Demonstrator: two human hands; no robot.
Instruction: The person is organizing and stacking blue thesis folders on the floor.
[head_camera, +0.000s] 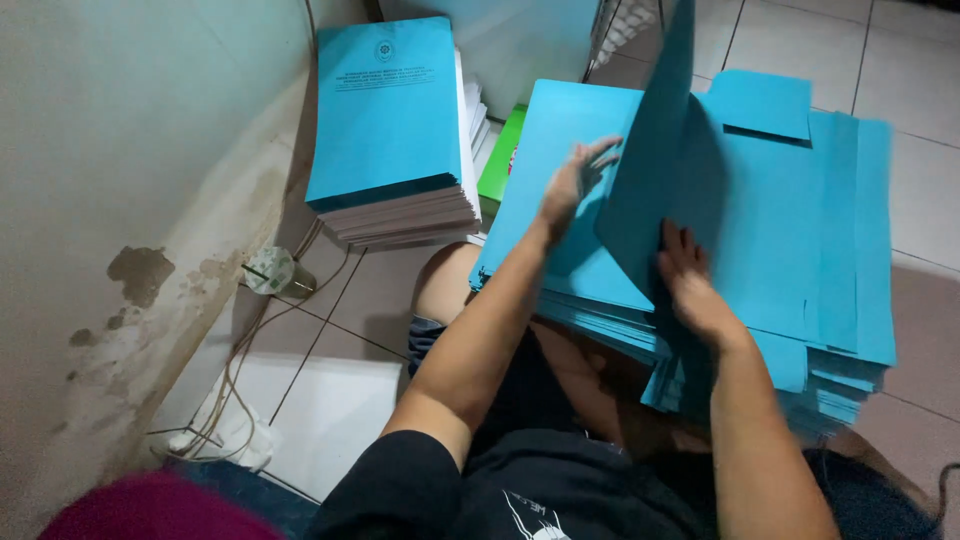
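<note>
Centrally, blue sheet (655, 150) stands lifted, nearly upright, above wide stack of blue sheets (800, 240) resting on lap. Right hand (695, 285) grips sheet's lower edge, fingers pressed against its near face. Left hand (572, 180), blurred, fingers spread, lies flat on stack just left of sheet. Bound booklet pile (395, 130) stands apart on tiled floor (920, 180), by stained wall (120, 200).

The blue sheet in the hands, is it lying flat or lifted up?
Lifted up. The blue sheet stands on edge above the blue stack, between left hand and right hand.
</note>
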